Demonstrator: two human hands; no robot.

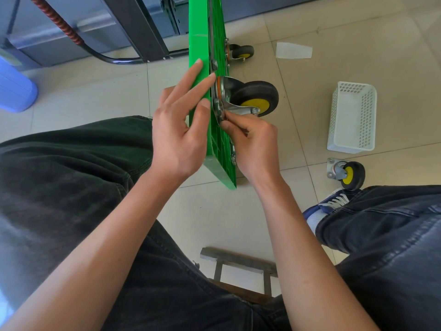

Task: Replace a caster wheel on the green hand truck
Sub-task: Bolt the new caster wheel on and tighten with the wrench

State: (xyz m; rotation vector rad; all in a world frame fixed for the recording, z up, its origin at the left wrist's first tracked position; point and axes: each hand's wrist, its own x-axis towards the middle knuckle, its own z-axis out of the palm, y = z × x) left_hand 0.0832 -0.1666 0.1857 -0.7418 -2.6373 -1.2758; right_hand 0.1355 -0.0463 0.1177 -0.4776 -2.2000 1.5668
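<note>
Head view: the green hand truck (200,47) stands on its edge on the tiled floor (334,32), its deck seen almost edge-on, so the flat top face is hidden and only a sliver of the ribbed underside shows. The left hand (177,130) lies flat against the deck's near face, fingers straight and spread, tips reaching up past the caster's mounting plate. Just across the deck's edge from it, the right hand (250,142) pinches something small at the lower corner of that plate with thumb and forefinger; the piece itself is covered by the fingertips, so whether it is a nut, a bolt or a washer cannot be told. The caster wheel (256,97) sits right above this pinch, black tyre and yellow hub pointing away from the deck, its chrome fork touching the plate.

Beyond the pinch, further up the deck, a second mounted caster (243,52) shows in part, its plate hidden by the deck edge. To the right of the right wrist a loose caster (348,174) lies on the floor, near a white perforated basket (353,115); what the basket holds cannot be seen. A pale scrap of plastic or paper (294,50) lies well beyond. Below the forearms, a low stool's edge (238,260) shows between dark-trousered knees, and a blue-and-white shoe (327,206) peeks out, mostly covered by the trouser leg. A blue container (14,87) is cut off at the left frame edge.
</note>
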